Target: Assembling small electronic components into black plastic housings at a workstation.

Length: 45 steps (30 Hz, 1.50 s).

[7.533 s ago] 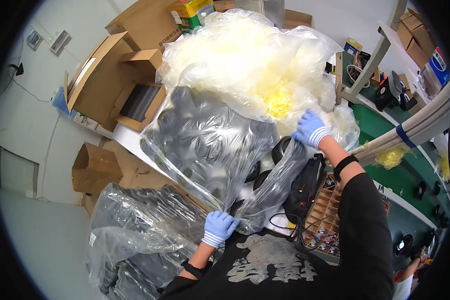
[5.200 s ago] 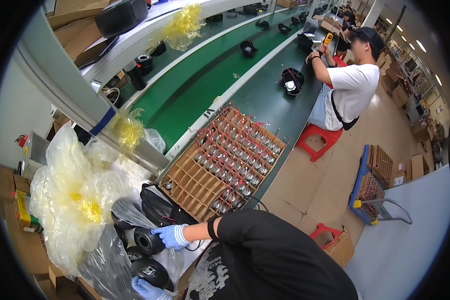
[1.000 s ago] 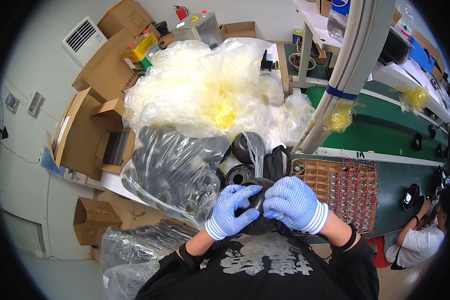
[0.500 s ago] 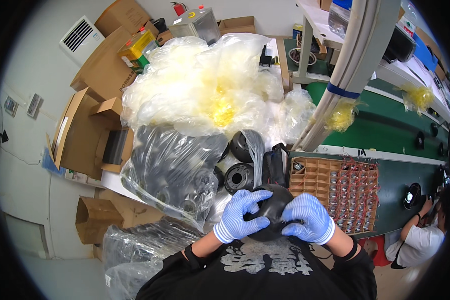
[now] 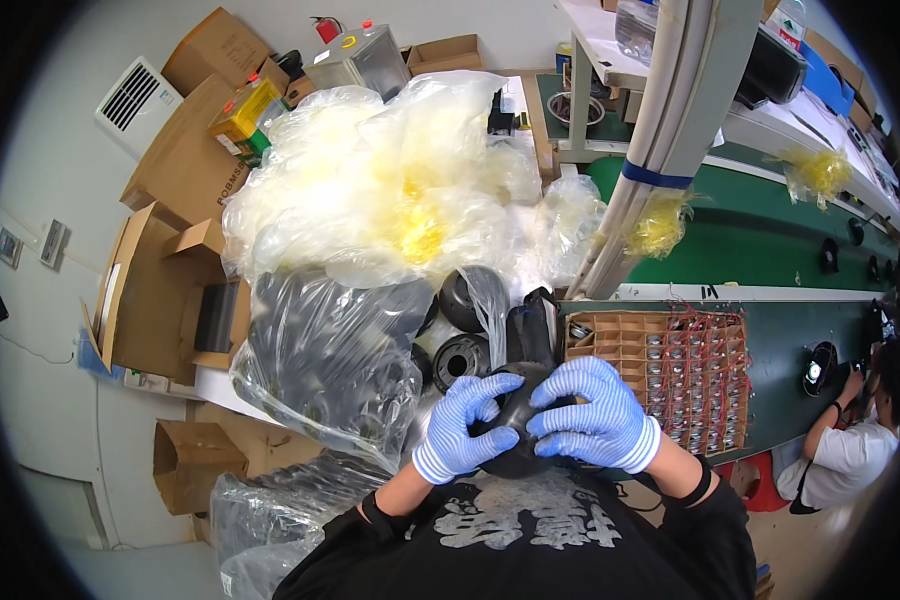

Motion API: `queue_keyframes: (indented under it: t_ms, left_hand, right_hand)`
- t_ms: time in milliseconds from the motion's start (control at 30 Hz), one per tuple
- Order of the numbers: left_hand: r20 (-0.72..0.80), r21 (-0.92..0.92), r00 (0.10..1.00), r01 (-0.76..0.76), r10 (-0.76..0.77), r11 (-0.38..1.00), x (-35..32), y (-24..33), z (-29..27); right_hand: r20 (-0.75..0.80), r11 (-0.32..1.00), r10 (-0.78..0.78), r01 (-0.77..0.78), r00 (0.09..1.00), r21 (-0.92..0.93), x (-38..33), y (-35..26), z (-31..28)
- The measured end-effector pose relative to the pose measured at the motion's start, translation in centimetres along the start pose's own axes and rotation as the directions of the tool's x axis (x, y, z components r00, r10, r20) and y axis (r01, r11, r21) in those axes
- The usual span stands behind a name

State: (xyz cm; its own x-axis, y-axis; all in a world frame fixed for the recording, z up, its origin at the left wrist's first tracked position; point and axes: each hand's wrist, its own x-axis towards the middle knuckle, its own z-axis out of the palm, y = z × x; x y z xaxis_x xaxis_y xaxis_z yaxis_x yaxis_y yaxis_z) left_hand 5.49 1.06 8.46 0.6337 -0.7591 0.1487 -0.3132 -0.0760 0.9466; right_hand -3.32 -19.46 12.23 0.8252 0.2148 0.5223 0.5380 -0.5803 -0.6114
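Gloves of blue-and-white knit cover both hands, which meet close to the person's chest around a rounded black part (image 5: 515,425). The left hand (image 5: 462,430) wraps its left side with fingers curled over the top; the right hand (image 5: 592,418) lies across the right side, fingers spread and bent down onto it, so the two hands press toward each other with the part between them. Neither hand is pinching; the grip looks like a full cupping hold.

The part sits just in front of the torso, beside the cardboard divider tray (image 5: 660,375) of small components and near a pile of clear plastic bags (image 5: 330,360). Judged by its look, it is a stiff moulded shell, probably not heavy, smooth enough to slip in bare fingers (the knit gloves should help there). Its rounded flanks, where the palms already sit, seem the safest place to hold; thin edges or any opening would be best left alone.

Much is hidden. The hands cover most of the part, so its true shape and underside cannot be made out. Similar dark round pieces (image 5: 462,358) lie just beyond it, half veiled by plastic film. A seated person (image 5: 850,460) at the green conveyor (image 5: 770,240) is cut by the picture's rim.
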Motion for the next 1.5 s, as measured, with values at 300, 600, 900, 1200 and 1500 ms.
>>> queue_keyframes:
  t_ms: [300, 600, 900, 1200, 1500]
  left_hand:
    - [0.05, -0.294, 0.974, 0.225, -0.22, 0.929, 0.3, -1.6, -0.2]
    - [-0.56, -0.331, 0.806, -0.003, -0.194, 0.943, 1.3, -6.9, -5.0]
    - [-0.52, -0.405, 0.852, -0.186, -0.059, 0.895, 1.6, -3.3, -3.7]
    - [-0.403, -0.438, 0.915, -0.179, -0.014, 0.881, -0.3, -1.6, -4.1]
    - [-0.392, -0.368, 0.918, -0.206, 0.049, 0.907, -1.9, -0.7, -3.9]
  right_hand:
    - [0.065, 0.983, -0.124, 0.132, 0.99, -0.13, 0.2, -0.2, 0.8]
    - [-0.118, 0.985, -0.097, 0.078, 0.988, -0.153, -1.2, -4.1, -3.0]
    - [-0.708, 0.784, 0.586, -0.497, 0.395, 0.371, -2.2, 11.2, -6.6]
    - [-0.723, 0.402, 0.593, -0.909, 0.353, -0.114, -0.8, 13.4, -8.5]
    - [-0.452, 0.054, 0.829, -0.85, 0.331, -0.523, -2.5, 9.9, -6.8]
